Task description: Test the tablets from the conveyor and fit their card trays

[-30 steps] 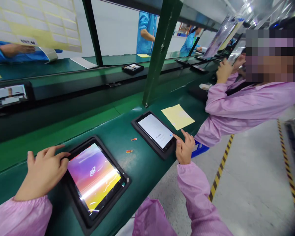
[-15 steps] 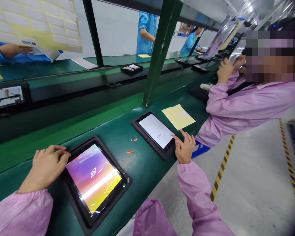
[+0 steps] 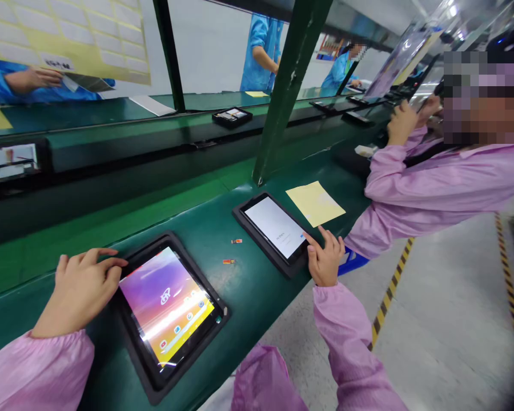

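Since the earlier view, app icons have appeared along the screen of the black-cased tablet (image 3: 167, 302) under the spread fingers of the left hand (image 3: 79, 291). Right of those fingers lies a second black-cased tablet (image 3: 274, 228), its long axis across the green bench (image 3: 248, 297). The right hand (image 3: 325, 261), nearer, touches that tablet's white screen with an extended index finger.

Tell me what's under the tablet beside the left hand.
The tablet sits in a black tray, whose rim shows on the green bench. The tray's underside and anything beneath it are covered, so they cannot be seen.
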{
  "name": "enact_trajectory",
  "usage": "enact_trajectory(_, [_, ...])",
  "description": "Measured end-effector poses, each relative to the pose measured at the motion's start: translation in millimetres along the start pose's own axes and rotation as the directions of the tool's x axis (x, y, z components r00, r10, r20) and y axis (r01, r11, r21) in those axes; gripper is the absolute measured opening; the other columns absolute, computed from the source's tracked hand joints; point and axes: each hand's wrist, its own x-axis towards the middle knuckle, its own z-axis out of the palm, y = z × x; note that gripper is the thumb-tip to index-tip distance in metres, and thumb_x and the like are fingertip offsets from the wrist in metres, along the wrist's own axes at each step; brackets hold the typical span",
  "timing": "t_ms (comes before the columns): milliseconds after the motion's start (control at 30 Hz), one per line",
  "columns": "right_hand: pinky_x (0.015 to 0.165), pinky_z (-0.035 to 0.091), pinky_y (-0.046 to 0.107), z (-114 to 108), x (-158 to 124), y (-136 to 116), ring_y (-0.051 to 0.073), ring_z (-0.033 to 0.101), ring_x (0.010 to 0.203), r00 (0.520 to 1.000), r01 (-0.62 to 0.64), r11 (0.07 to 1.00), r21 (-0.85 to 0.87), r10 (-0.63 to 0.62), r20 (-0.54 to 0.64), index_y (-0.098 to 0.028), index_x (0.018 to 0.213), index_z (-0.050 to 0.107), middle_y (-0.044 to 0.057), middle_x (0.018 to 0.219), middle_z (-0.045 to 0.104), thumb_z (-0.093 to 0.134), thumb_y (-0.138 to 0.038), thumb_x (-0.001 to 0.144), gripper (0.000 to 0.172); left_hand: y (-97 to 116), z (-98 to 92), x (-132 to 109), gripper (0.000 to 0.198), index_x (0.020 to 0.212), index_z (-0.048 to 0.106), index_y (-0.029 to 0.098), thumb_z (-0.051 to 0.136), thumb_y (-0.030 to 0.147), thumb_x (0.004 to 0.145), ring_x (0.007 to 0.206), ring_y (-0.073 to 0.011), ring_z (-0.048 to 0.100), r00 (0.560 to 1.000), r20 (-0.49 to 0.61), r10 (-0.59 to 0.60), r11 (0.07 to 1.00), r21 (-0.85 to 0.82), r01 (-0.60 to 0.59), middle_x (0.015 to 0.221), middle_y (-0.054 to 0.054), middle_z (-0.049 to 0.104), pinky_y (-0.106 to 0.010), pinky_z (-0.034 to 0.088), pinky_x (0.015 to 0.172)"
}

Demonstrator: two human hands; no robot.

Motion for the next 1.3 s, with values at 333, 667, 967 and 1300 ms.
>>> enact_trajectory(333, [0.108, 0.031, 0.059, -42.2, -2.4, -75.6, 0.035, 0.042, 0.131, 0.997, 0.073, 0.962, 0.265, -0.067, -0.032, -0.023, 0.142, 0.043, 0.016, 0.142, 0.046, 0.046, -0.047, 0.093, 0.055, 21.7, -1.3, -12.9, 0.041, 0.093, 0.074, 0.016, 0.035, 0.028, 0.088, 0.11, -0.0319, 0.053, 0.995, -0.096, 0.013, 0.999, -0.051, -0.018, 0.117, -0.011, 0.063, -0.059, 0.021, 0.111])
enact_trajectory(667, [0.103, 0.043, 0.054, -46.0, -48.3, -210.2, 0.037, 0.045, 0.131, 0.724, 0.074, 0.669, 0.74, -0.546, 0.422, -0.022, 0.152, -0.011, 0.021, 0.144, 0.043, 0.07, -0.069, 0.064, 0.129, 14.4, 3.1, 0.9, 0.037, 0.074, 0.069, 0.014, 0.036, 0.031, 0.082, 0.107, -0.0319, 0.051, 0.99, 0.015, -0.137, 0.915, -0.381, 0.132, 0.105, -0.016, 0.061, -0.056, 0.033, 0.104])
enact_trajectory(967, [0.106, 0.04, 0.058, -53.5, -60.5, -210.8, 0.038, 0.037, 0.137, 0.749, -0.062, 0.725, 0.686, -0.42, 0.512, -0.03, 0.151, -0.01, 0.018, 0.151, 0.034, 0.074, -0.057, 0.069, 0.12, 25.9, -32.5, -28.9, 0.033, 0.092, 0.061, 0.021, 0.045, 0.05, 0.086, 0.091, -0.0198, 0.056, 0.962, 0.129, -0.241, 0.231, -0.955, 0.186, 0.095, -0.002, 0.063, -0.032, 0.043, 0.084])
enact_trajectory(1300, [0.104, 0.04, 0.058, -64.7, -62.2, -223.0, 0.041, 0.04, 0.134, 0.755, -0.044, 0.762, 0.646, -0.398, 0.521, -0.024, 0.152, -0.01, 0.02, 0.145, 0.041, 0.076, -0.063, 0.061, 0.132, 49.2, -63.4, -32.2, 0.035, 0.079, 0.071, 0.018, 0.071, 0.052, 0.072, 0.074, -0.0164, 0.061, 0.942, 0.02, -0.335, 0.158, -0.984, 0.077, 0.08, -0.002, 0.07, -0.025, 0.046, 0.07])
